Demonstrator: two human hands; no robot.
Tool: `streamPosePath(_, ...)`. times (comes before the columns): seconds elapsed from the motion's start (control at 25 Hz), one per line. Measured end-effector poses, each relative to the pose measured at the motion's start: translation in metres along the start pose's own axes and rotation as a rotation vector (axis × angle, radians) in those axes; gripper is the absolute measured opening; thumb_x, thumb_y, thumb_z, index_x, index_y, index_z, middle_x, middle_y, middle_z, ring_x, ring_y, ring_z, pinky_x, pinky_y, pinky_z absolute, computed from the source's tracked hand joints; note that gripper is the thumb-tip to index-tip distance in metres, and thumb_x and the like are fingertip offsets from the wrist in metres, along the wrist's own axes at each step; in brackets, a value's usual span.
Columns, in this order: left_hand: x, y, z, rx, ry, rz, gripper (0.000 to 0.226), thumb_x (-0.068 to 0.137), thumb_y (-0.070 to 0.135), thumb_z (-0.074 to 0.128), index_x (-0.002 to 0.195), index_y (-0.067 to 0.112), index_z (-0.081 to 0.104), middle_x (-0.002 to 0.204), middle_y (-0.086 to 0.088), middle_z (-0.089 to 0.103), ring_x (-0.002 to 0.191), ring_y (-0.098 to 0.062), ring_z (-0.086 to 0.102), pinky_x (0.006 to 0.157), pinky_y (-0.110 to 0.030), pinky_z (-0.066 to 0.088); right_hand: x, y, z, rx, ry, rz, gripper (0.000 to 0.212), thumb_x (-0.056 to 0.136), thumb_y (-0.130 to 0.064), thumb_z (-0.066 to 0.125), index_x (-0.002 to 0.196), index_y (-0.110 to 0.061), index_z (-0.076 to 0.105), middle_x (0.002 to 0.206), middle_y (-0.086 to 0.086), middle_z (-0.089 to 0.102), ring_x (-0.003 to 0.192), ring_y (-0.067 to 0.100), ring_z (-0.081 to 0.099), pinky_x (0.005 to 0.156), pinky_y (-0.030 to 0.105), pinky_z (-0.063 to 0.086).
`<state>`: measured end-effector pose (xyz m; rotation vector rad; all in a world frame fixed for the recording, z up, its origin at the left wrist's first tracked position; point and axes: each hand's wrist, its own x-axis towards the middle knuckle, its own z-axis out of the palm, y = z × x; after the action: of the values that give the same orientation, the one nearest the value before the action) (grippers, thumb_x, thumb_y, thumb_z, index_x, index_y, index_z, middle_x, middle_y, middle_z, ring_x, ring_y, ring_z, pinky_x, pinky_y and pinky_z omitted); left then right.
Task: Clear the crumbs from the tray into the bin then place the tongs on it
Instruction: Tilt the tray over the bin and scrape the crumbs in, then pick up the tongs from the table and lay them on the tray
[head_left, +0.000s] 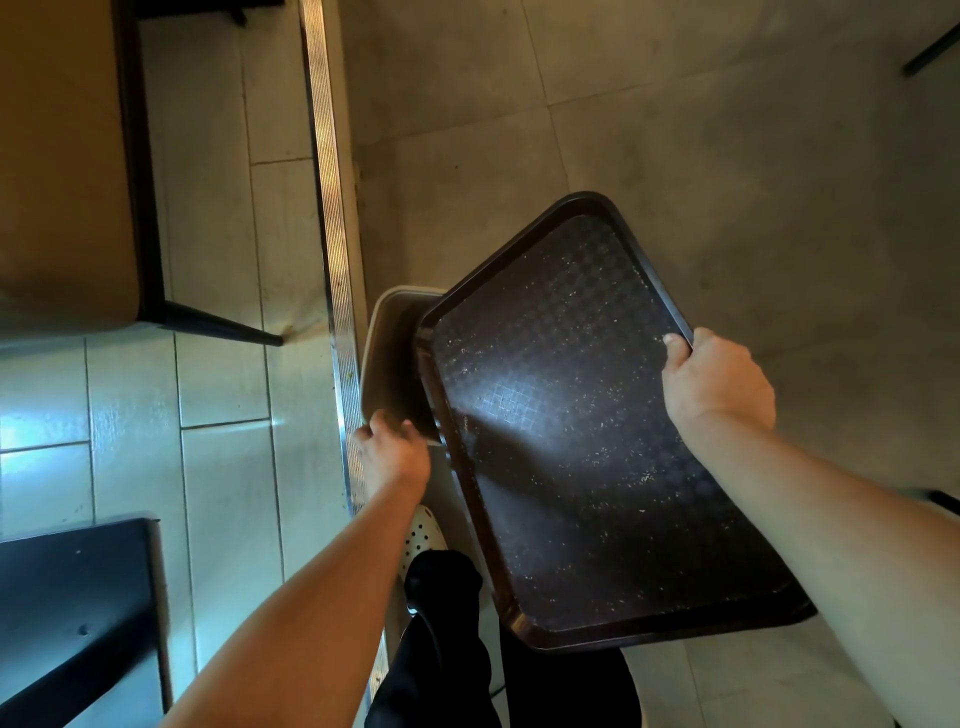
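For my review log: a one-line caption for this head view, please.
Right hand grips the crumb-speckled brown tray tilted over the bin; left hand at the bin's rim.

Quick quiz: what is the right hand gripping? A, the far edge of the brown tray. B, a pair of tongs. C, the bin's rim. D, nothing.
A: the right hand grips the edge of the crumb-speckled brown tray, thumb curled over its rim.

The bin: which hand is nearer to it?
Left. The left hand holds the bin at its near rim; the right hand grips the tray edge, farther away.
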<state>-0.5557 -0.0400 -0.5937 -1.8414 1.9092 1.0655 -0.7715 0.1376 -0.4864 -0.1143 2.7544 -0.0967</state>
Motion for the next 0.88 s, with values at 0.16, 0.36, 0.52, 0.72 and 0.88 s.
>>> streamPosePath(0.16, -0.012, -0.025, 0.019, -0.045, -0.081, -0.142, 0.038, 0.096, 0.029, 0.039, 0.122, 0.003, 0.049, 0.120, -0.020, 0.052, 0.109, -0.036, 0.051, 0.092, -0.040, 0.042, -0.002, 0.001, 0.000, 0.006, -0.005, 0.007, 0.035, 0.098, -0.038, 0.035, 0.089, -0.010, 0.053, 0.083, 0.014, 0.059, 0.069, 0.030, 0.045, 0.061, 0.035, 0.033)
streamPosePath(0.36, -0.027, -0.026, 0.048, -0.449, -0.342, -0.416, 0.045, 0.097, 0.035, 0.033, 0.114, 0.004, 0.060, 0.101, -0.018, 0.064, 0.093, -0.034, 0.061, 0.079, -0.041, 0.053, -0.006, -0.002, -0.001, 0.016, -0.019, 0.008, 0.030, 0.098, -0.037, 0.035, 0.081, -0.014, 0.046, 0.083, 0.014, 0.058, 0.069, 0.030, 0.044, 0.062, 0.035, 0.033)
streamPosePath(0.52, -0.031, -0.025, 0.047, -0.562, -0.284, -0.493, 0.043, 0.094, 0.036, 0.036, 0.116, 0.007, 0.059, 0.109, -0.017, 0.062, 0.101, -0.034, 0.057, 0.094, -0.046, 0.045, -0.009, -0.010, -0.007, 0.004, -0.020, -0.014, 0.032, 0.098, -0.038, 0.035, 0.086, -0.013, 0.051, 0.089, 0.015, 0.062, 0.071, 0.030, 0.045, 0.062, 0.034, 0.034)
streamPosePath(0.72, -0.055, -0.018, 0.002, -0.581, -0.128, -0.426, 0.040, 0.096, 0.034, 0.036, 0.120, 0.011, 0.057, 0.113, -0.017, 0.060, 0.103, -0.035, 0.056, 0.092, -0.044, 0.046, -0.021, -0.037, -0.043, 0.017, 0.015, -0.095, 0.034, 0.098, -0.039, 0.035, 0.092, -0.012, 0.055, 0.089, 0.012, 0.062, 0.068, 0.028, 0.043, 0.060, 0.032, 0.032)
streamPosePath(0.88, -0.095, -0.002, -0.068, -0.656, -0.075, -0.404, 0.040, 0.097, 0.032, 0.035, 0.123, 0.010, 0.055, 0.117, -0.022, 0.058, 0.107, -0.039, 0.055, 0.094, -0.049, 0.045, -0.048, -0.069, -0.107, 0.055, 0.016, -0.176, 0.036, 0.097, -0.041, 0.033, 0.097, -0.014, 0.057, 0.089, 0.010, 0.064, 0.069, 0.029, 0.048, 0.059, 0.032, 0.035)
